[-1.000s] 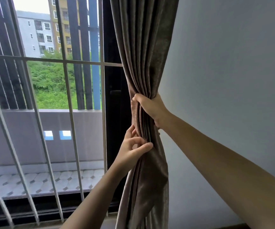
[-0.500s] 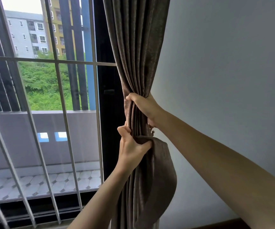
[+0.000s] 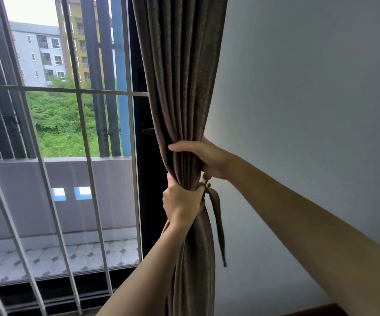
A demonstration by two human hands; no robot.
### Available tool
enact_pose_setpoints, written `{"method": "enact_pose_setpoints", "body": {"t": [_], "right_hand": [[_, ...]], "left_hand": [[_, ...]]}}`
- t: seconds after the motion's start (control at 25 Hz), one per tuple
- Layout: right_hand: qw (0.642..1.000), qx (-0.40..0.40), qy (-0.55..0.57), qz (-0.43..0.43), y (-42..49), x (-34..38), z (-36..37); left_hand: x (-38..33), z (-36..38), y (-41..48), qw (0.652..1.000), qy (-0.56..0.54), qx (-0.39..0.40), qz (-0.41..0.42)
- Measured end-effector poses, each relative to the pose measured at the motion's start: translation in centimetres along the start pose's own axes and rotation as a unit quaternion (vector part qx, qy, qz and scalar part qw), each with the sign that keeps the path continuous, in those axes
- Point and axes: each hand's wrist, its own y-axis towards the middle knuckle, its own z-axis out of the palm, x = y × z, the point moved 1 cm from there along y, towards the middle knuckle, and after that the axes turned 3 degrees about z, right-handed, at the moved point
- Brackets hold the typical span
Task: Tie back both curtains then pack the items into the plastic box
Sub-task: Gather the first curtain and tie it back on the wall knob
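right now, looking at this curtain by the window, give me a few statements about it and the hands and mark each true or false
1. Both hands grip the gathered curtain. True.
2. The right hand is below the left hand. False: the right hand is higher.
3. A tieback strap hangs loose beside the curtain. True.
4. The curtain is spread across the window. False: it is bunched against the wall.
5. The plastic box is in view. False: none is visible.
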Motion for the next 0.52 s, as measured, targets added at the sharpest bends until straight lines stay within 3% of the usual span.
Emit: {"method": "enact_pose_setpoints", "body": {"t": [0.12, 0.24, 0.4, 0.52], "right_hand": [[0.991, 0.054, -0.107, 0.064, -2.0, -2.3, -3.9], [0.925, 0.016, -0.374, 0.067, -4.4, -6.2, -5.4], [0.908, -0.015, -0.419, 0.001, -4.5, -9.1, -4.1], [0.887, -0.155, -0.433, -0.049, -3.3, -8.5, -4.0]], "left_hand": [[0.2, -0.2, 0.5, 1.000, 0.005, 0.004, -0.006], [0.6, -0.2, 0.6, 1.000, 0.002, 0.001, 0.007], [0.5, 0.1, 0.6, 1.000, -0.001, -0.003, 0.025], [0.6, 0.1, 0.5, 1.000, -0.004, 0.005, 0.028]]}}
